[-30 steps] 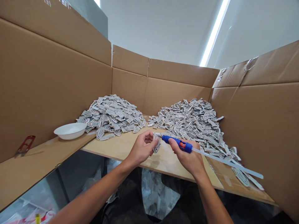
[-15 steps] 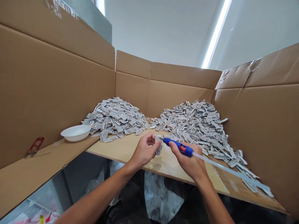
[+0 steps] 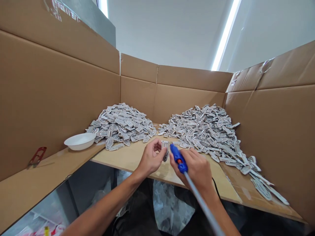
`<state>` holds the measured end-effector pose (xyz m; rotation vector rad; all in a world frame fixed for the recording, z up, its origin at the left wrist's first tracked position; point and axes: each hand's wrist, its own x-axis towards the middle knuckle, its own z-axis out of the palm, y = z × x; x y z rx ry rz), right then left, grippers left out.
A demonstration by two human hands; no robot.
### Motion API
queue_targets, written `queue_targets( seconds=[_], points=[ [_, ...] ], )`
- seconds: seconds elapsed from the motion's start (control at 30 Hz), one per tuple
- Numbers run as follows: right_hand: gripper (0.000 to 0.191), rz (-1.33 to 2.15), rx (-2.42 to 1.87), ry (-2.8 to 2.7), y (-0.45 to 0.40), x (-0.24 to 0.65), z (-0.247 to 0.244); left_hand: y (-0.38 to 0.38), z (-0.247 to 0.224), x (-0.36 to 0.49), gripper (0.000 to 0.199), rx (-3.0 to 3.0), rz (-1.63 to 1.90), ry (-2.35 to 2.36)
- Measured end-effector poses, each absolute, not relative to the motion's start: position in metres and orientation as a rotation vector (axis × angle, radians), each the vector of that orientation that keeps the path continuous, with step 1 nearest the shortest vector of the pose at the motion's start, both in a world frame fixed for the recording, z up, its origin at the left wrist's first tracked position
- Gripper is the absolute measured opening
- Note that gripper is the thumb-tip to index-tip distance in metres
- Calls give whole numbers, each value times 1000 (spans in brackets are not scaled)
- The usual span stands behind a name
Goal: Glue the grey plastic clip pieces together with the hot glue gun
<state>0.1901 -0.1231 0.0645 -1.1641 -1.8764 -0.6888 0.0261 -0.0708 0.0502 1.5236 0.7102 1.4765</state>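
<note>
Grey piece (image 3: 165,146): long axis near upright — our left hand (image 3: 152,156) pinches it
Glue gun (image 3: 175,153): just rightward — our right hand (image 3: 195,167) grips it

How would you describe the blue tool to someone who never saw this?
Find the two grey heaps; before them lies a board. Over it, the right hand holds the tool; its blue body differs from the grey piece nearby.

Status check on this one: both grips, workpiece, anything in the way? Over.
Left grip pinching grey slotted piece. Right grip holding blue glue gun, tip apart from piece. Left pile, right pile lie beyond; nothing seen between tip and piece.
</note>
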Motion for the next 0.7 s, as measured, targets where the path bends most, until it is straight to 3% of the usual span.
queue_targets(
  seconds=[0.1, 0.4, 0.7],
  points=[
    [33, -805, -1205, -1726, -121, 198, 66, -71, 51, 25, 32, 1516, 1486, 735],
    [46, -516, -1355, -1353, -134, 224, 91, -60, 58, 17, 26, 1401, 1430, 798],
    [45, -431, -1325, -1393, -128, 225, 89, -11, 45, -49, 19, 1495, 1154, 1138]
  ],
)
